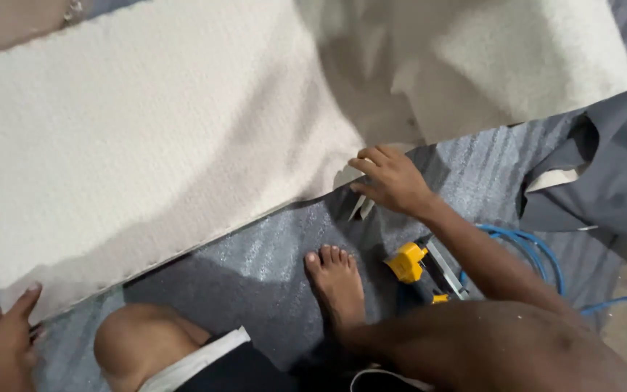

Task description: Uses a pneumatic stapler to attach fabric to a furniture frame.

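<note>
Cream, nubbly fabric is lying stretched across the grey padded floor covering, and the person is holding its near edge at two places, so the step in hand looks like pulling that edge flat and straight. The right hand is resting on the fabric's corner, fingers curled and pressing down on the edge where a small flap is folding under; its grip is narrow, pinning the cloth rather than lifting it. The left hand is gripping the same edge far off at the other end, thumb on top. Any next move seems to call for even tension from both hands. A yellow stapler with a blue hose is lying just beside the bare foot, well within reach.
</note>
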